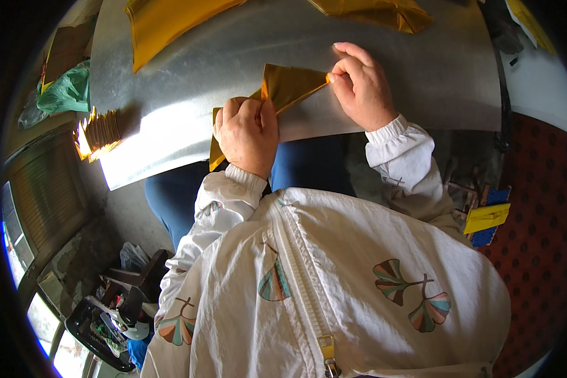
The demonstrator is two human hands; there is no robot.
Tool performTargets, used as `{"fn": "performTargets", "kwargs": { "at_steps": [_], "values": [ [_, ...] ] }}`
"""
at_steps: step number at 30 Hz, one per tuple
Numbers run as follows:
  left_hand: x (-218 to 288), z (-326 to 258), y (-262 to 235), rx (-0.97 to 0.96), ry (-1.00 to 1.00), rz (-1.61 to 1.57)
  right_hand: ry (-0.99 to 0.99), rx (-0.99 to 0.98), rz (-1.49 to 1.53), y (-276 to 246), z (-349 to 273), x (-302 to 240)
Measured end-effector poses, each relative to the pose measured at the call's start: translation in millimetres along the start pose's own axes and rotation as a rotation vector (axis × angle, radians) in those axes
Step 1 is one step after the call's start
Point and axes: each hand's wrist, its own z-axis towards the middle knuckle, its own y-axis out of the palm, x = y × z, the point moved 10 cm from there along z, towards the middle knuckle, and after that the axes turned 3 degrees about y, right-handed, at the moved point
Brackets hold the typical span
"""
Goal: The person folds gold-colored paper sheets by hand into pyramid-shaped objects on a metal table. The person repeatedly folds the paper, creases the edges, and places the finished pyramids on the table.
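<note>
A folded sheet of shiny gold paper lies on a silver metal sheet that rests across my lap. My left hand presses down on the paper's lower left part, fingers curled over its edge. My right hand pinches the paper's right tip between thumb and forefinger. Both hands hold the same piece. White jacket sleeves cover my forearms.
More gold sheets lie at the far edge of the metal sheet. A stack of folded gold pieces sits at its left corner. A green plastic bag is at left, yellow paper at right, cluttered tools on the floor lower left.
</note>
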Motion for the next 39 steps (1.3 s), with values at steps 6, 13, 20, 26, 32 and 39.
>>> {"fn": "performTargets", "kwargs": {
  "at_steps": [6, 13, 20, 26, 32, 39],
  "values": [
    [-2.4, 3.2, 2.1, -0.037, 0.016, -0.001, -0.037, -0.006, -0.082, 3.0, -1.3, -4.1],
    [-12.8, 15.9, 14.0, -0.225, -0.030, -0.136, -0.140, -0.007, -0.207, 10.0, -6.3, -21.2],
    [8.1, 22.9, 23.5, -0.568, 0.293, 0.022, -0.143, -0.026, -0.239, 14.3, -8.5, -19.0],
    [-1.7, 21.3, 28.9, -0.631, 0.250, 0.039, -0.152, -0.025, -0.227, 13.4, -7.7, -21.0],
    [12.7, 20.7, 22.3, -0.576, 0.399, 0.024, -0.086, -0.012, -0.220, 13.8, -6.9, -13.0],
    [19.3, 17.6, 33.2, -0.734, 0.612, 0.205, -0.103, -0.036, -0.195, 11.3, -4.5, -21.2]
  ]
}}
